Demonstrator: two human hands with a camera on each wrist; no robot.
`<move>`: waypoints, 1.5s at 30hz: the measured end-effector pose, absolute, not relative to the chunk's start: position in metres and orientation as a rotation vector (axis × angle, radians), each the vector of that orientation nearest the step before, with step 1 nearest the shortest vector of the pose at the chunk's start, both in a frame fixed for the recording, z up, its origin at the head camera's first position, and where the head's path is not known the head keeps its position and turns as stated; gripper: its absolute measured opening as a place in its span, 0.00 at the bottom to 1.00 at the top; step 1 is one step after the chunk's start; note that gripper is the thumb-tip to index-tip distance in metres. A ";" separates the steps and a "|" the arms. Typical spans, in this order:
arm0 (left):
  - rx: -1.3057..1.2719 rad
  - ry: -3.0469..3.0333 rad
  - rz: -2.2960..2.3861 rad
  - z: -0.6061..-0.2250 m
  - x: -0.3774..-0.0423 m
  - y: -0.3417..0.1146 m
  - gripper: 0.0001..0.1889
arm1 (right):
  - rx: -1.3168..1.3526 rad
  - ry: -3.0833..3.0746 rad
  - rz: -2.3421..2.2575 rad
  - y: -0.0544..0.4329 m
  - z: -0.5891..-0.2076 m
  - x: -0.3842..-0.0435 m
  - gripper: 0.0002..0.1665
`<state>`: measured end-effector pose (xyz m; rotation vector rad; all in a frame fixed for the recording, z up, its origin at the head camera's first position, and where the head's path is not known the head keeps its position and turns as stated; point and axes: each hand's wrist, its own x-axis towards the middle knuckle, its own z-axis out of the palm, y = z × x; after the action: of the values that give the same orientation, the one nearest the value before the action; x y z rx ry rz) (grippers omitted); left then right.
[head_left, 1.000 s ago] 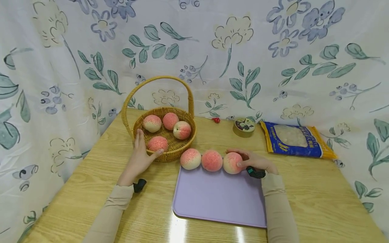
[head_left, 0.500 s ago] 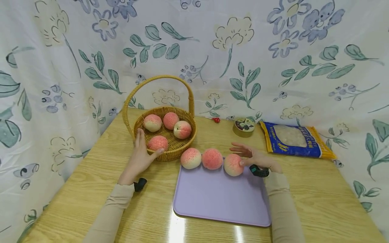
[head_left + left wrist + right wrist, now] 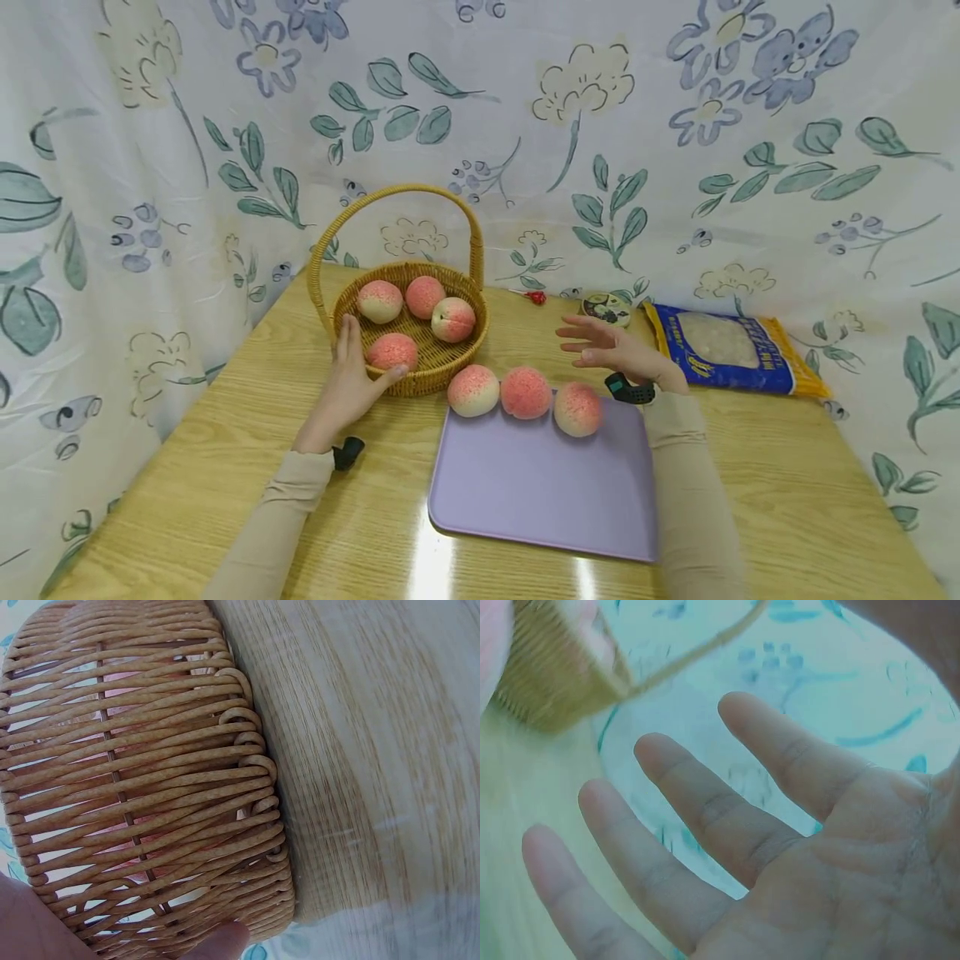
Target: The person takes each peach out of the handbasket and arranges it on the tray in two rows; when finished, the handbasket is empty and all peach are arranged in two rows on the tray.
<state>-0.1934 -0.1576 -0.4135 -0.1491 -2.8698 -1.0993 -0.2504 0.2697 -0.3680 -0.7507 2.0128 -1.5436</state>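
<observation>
My left hand (image 3: pixel 348 393) rests against the near left side of a wicker basket (image 3: pixel 431 383), fingers straight and thumb stretched along its front. The basket's woven wall (image 3: pixel 150 772) fills much of the left wrist view, with a fingertip (image 3: pixel 225 941) on it. Inside the basket lie several pink-and-cream peaches (image 3: pixel 379 302). Over the table beyond the tray, my right hand (image 3: pixel 618 350) hovers with spread fingers, holding nothing. Its bare palm (image 3: pixel 817 900) shows in the right wrist view. Nearest to it is a peach (image 3: pixel 577 409), the right one of three lined up along the tray's far edge.
A lilac tray (image 3: pixel 543 492) lies in front of the basket on the wooden table (image 3: pixel 795 483). Behind the right hand stands a round tin (image 3: pixel 606 307), partly hidden. A blue-and-yellow bag (image 3: pixel 723 346) lies at the back right, and a small red item (image 3: pixel 536 297) near the floral curtain (image 3: pixel 480 108).
My right hand has let go of the right-hand peach on the tray and moved up and away from it. The left hand stays at the basket.
</observation>
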 end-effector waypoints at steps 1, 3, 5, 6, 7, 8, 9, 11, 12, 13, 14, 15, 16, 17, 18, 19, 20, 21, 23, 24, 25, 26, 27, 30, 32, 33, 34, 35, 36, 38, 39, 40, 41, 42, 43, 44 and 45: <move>-0.146 -2.871 -1.100 -0.414 -0.193 -0.158 0.61 | -0.756 1.997 -1.551 0.262 -0.365 -0.254 0.39; -0.146 -2.872 -1.109 -0.414 -0.193 -0.159 0.61 | -0.764 1.942 -1.574 0.247 -0.360 -0.262 0.38; -0.147 -2.875 -1.111 -0.414 -0.193 -0.158 0.61 | -0.782 1.896 -1.578 0.230 -0.357 -0.270 0.37; -0.147 -2.876 -1.109 -0.414 -0.193 -0.158 0.61 | -0.799 1.876 -1.574 0.222 -0.356 -0.273 0.37; -0.144 -2.876 -1.110 -0.415 -0.193 -0.159 0.61 | -0.813 1.857 -1.571 0.213 -0.357 -0.276 0.37; -0.142 -2.875 -1.113 -0.416 -0.192 -0.159 0.61 | -0.819 1.841 -1.567 0.205 -0.357 -0.280 0.36; -0.141 -2.872 -1.110 -0.416 -0.192 -0.159 0.61 | -0.829 1.825 -1.565 0.196 -0.357 -0.283 0.36; -0.140 -2.862 -1.113 -0.416 -0.192 -0.159 0.61 | -0.828 1.793 -1.575 0.181 -0.358 -0.288 0.36; -0.140 -2.858 -1.116 -0.416 -0.192 -0.159 0.61 | -0.828 1.770 -1.584 0.173 -0.359 -0.291 0.35; -0.141 -2.853 -1.117 -0.416 -0.192 -0.159 0.61 | -0.822 1.747 -1.595 0.166 -0.360 -0.293 0.35; -0.141 -2.851 -1.118 -0.416 -0.192 -0.160 0.61 | -0.822 1.730 -1.602 0.159 -0.361 -0.295 0.35; -0.142 -2.848 -1.114 -0.416 -0.192 -0.160 0.61 | -0.825 1.715 -1.604 0.153 -0.362 -0.297 0.35; -0.141 -2.848 -1.113 -0.416 -0.192 -0.160 0.61 | -0.823 1.702 -1.607 0.147 -0.362 -0.298 0.35; -0.138 -2.849 -1.113 -0.416 -0.192 -0.160 0.61 | -0.824 1.693 -1.608 0.141 -0.363 -0.299 0.34; -0.141 -2.849 -1.109 -0.416 -0.192 -0.160 0.61 | -0.829 1.684 -1.606 0.136 -0.364 -0.300 0.34; -0.142 -2.849 -1.107 -0.416 -0.192 -0.160 0.61 | -0.830 1.686 -1.600 0.132 -0.365 -0.300 0.34; -0.146 -2.850 -1.106 -0.416 -0.192 -0.160 0.61 | -0.831 1.688 -1.595 0.128 -0.365 -0.300 0.33; -0.149 -2.849 -1.106 -0.416 -0.192 -0.160 0.61 | -0.830 1.687 -1.590 0.125 -0.366 -0.301 0.33; -0.146 -2.845 -1.113 -0.417 -0.192 -0.160 0.61 | -0.822 1.678 -1.584 0.119 -0.367 -0.301 0.33; -0.144 -2.843 -1.120 -0.417 -0.192 -0.160 0.61 | -0.814 1.677 -1.579 0.116 -0.366 -0.301 0.33; -0.141 -2.842 -1.124 -0.417 -0.192 -0.160 0.61 | -0.809 1.677 -1.576 0.113 -0.366 -0.301 0.33; -0.141 -2.841 -1.120 -0.417 -0.192 -0.160 0.61 | -0.805 1.680 -1.570 0.110 -0.365 -0.301 0.33; -0.136 -2.840 -1.125 -0.418 -0.192 -0.161 0.61 | -0.799 1.682 -1.562 0.106 -0.363 -0.301 0.33; -0.127 -2.834 -1.138 -0.418 -0.192 -0.161 0.61 | -0.768 1.691 -1.536 0.093 -0.359 -0.302 0.34; -0.126 -2.832 -1.141 -0.419 -0.192 -0.162 0.61 | -0.755 1.692 -1.509 0.083 -0.358 -0.304 0.35; -0.125 -2.831 -1.145 -0.419 -0.192 -0.162 0.61 | -0.750 1.681 -1.497 0.079 -0.359 -0.305 0.35; -0.125 -2.831 -1.143 -0.419 -0.191 -0.162 0.61 | -0.746 1.668 -1.486 0.074 -0.360 -0.307 0.34; -0.129 -2.832 -1.138 -0.419 -0.191 -0.162 0.61 | -0.744 1.653 -1.475 0.069 -0.361 -0.309 0.33; -0.131 -2.833 -1.133 -0.420 -0.191 -0.162 0.62 | -0.751 1.639 -1.462 0.064 -0.363 -0.311 0.33; -0.129 -2.836 -1.121 -0.420 -0.190 -0.162 0.61 | -0.775 1.623 -1.426 0.055 -0.367 -0.314 0.32; -0.128 -2.835 -1.117 -0.421 -0.190 -0.162 0.61 | -0.786 1.620 -1.412 0.050 -0.369 -0.315 0.32; -0.125 -2.833 -1.118 -0.421 -0.190 -0.162 0.61 | -0.792 1.626 -1.400 0.046 -0.370 -0.316 0.31; -0.126 -2.831 -1.120 -0.421 -0.191 -0.162 0.61 | -0.793 1.638 -1.390 0.042 -0.371 -0.317 0.31; -0.122 -2.827 -1.126 -0.420 -0.191 -0.162 0.61 | -0.795 1.651 -1.381 0.038 -0.372 -0.317 0.32; -0.120 -2.824 -1.136 -0.419 -0.191 -0.163 0.60 | -0.790 1.666 -1.373 0.035 -0.373 -0.318 0.32; -0.124 -2.822 -1.136 -0.419 -0.191 -0.163 0.61 | -0.788 1.677 -1.363 0.032 -0.373 -0.318 0.32; -0.126 -2.822 -1.141 -0.418 -0.191 -0.164 0.61 | -0.793 1.689 -1.351 0.029 -0.374 -0.319 0.32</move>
<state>-0.1907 -0.1638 -0.4176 -0.1260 -2.8223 -1.1415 -0.3189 0.0285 -0.3736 -0.7930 1.6890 -1.3506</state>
